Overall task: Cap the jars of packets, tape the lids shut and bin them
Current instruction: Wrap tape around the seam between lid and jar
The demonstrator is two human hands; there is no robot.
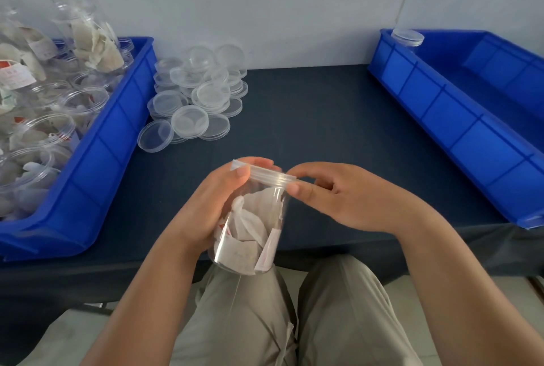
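Clear cylindrical jar (250, 227), round ribbed lid (272, 178)

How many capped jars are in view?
2: one held jar between left hand and right hand; another capped jar in right bin, far corner. Others may be hidden.

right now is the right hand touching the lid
Touching. The head view shows thumb and index fingertip of the right hand pinching the lid at its rim, no gap, while the left hand grips the jar.
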